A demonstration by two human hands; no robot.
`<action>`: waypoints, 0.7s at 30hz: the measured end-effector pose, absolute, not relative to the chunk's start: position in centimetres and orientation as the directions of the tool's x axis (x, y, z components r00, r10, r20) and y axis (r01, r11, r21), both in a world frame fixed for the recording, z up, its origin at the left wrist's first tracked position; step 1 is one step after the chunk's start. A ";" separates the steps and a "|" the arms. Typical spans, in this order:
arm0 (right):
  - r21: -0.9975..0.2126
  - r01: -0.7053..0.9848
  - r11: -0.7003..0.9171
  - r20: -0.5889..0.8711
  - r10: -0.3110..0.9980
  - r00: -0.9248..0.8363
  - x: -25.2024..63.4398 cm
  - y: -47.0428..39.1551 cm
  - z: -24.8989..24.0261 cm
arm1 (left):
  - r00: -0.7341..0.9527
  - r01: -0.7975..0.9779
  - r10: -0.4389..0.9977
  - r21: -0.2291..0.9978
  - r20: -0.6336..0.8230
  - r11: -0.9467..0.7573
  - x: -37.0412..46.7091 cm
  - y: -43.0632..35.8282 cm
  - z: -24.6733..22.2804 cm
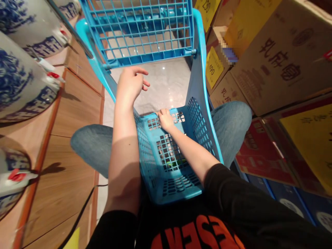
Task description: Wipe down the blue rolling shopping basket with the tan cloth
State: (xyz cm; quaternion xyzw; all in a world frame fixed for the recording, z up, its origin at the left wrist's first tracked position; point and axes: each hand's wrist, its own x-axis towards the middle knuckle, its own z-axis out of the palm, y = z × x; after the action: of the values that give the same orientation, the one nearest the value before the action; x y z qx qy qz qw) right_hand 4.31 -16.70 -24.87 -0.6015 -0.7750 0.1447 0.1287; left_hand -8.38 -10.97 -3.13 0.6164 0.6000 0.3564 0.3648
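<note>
A blue plastic shopping cart (203, 65) stands in front of me, with a grid panel (153, 38) across its far end. Its lower part is a blue basket (154, 174) with holes in the walls and bottom, lying between my knees. My right hand (166, 119) reaches into it and has its fingers bent over the basket's far edge. Above the gap between basket and grid panel hangs my left hand (132, 81), holding nothing, its fingers loosely bent and apart. Something green shows through the holes in the basket's bottom.
To the left, large blue-and-white ceramic jars (22, 79) with red-and-white taps stand on a wooden shelf (74, 117). Cardboard boxes (280, 62) with yellow price signs (214, 67) are stacked close on the right. A black cable (84, 207) runs at lower left.
</note>
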 end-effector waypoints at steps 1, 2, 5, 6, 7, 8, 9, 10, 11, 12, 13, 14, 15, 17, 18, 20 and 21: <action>-0.378 0.890 0.257 0.030 0.964 -0.266 3.5 -17.1 -24.9 | 0.038 0.479 0.999 0.877 0.008 -0.025 -8.3 -11.1 -3.1; -0.378 0.880 0.289 0.035 0.954 -0.298 2.7 -17.4 -24.9 | 0.048 0.483 0.999 0.875 0.012 -0.033 -8.3 -11.2 -3.1; -0.386 0.840 0.382 0.050 0.917 -0.395 0.6 -18.3 -24.9 | 0.063 0.504 0.998 0.863 0.003 -0.034 -8.3 -11.5 -3.0; -0.389 0.830 0.400 0.052 0.909 -0.414 0.3 -18.4 -24.9 | 0.063 0.511 0.998 0.859 -0.004 -0.028 -8.3 -11.6 -3.1; -0.391 0.826 0.407 0.050 0.905 -0.422 0.3 -18.4 -24.9 | 0.064 0.520 0.998 0.854 -0.012 -0.023 -8.2 -11.7 -3.1; -0.391 0.830 0.398 0.044 0.909 -0.415 0.5 -18.4 -24.8 | 0.066 0.531 0.998 0.847 -0.017 -0.020 -8.2 -11.8 -3.1; -0.389 0.842 0.373 0.034 0.919 -0.392 1.0 -18.2 -24.7 | 0.067 0.544 0.998 0.839 -0.020 -0.020 -8.1 -11.9 -3.1; -0.384 0.860 0.336 0.024 0.935 -0.354 1.7 -18.0 -24.6 | 0.069 0.557 0.997 0.830 -0.021 -0.021 -8.1 -11.9 -3.1; -0.377 0.881 0.287 0.013 0.952 -0.305 2.5 -17.8 -24.5 | 0.070 0.569 0.997 0.822 -0.021 -0.023 -8.0 -12.0 -3.1; -0.368 0.900 0.235 0.006 0.968 -0.250 3.2 -17.6 -24.4 | 0.072 0.576 0.997 0.817 -0.020 -0.025 -8.0 -12.0 -3.1; -0.359 0.915 0.186 0.000 0.980 -0.199 3.9 -17.5 -24.4 | 0.074 0.579 0.997 0.815 -0.019 -0.027 -8.0 -12.0 -3.2; -0.352 0.924 0.146 -0.002 0.988 -0.157 4.4 -17.4 -24.3 | 0.077 0.576 0.997 0.817 -0.018 -0.030 -8.0 -11.9 -3.2; -0.348 0.930 0.119 -0.003 0.992 -0.128 4.6 -17.5 -24.2 | 0.082 0.568 0.996 0.823 -0.018 -0.031 -8.0 -11.9 -3.3; -0.349 0.932 0.103 -0.005 0.994 -0.111 4.4 -17.7 -24.2 | 0.087 0.546 0.996 0.837 -0.019 -0.032 -8.1 -11.7 -3.4; -0.354 0.929 0.111 -0.007 0.993 -0.121 3.8 -17.9 -24.2 | 0.087 0.537 0.996 0.843 -0.020 -0.030 -8.1 -11.6 -3.4; -0.374 0.916 0.145 -0.013 0.987 -0.162 2.2 -18.4 -24.4 | 0.088 0.526 0.996 0.850 -0.024 -0.026 -8.2 -11.5 -3.5; -0.388 0.906 0.168 -0.015 0.982 -0.189 1.1 -18.5 -24.5 | 0.090 0.525 0.996 0.851 -0.024 -0.027 -8.2 -11.5 -3.6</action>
State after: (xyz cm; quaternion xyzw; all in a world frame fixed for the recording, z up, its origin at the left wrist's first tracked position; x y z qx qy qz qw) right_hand 1.14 -18.53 -24.48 -0.6255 -0.7547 0.1573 0.1204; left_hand -8.18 -11.46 -3.55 0.6407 0.5933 0.3207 0.3669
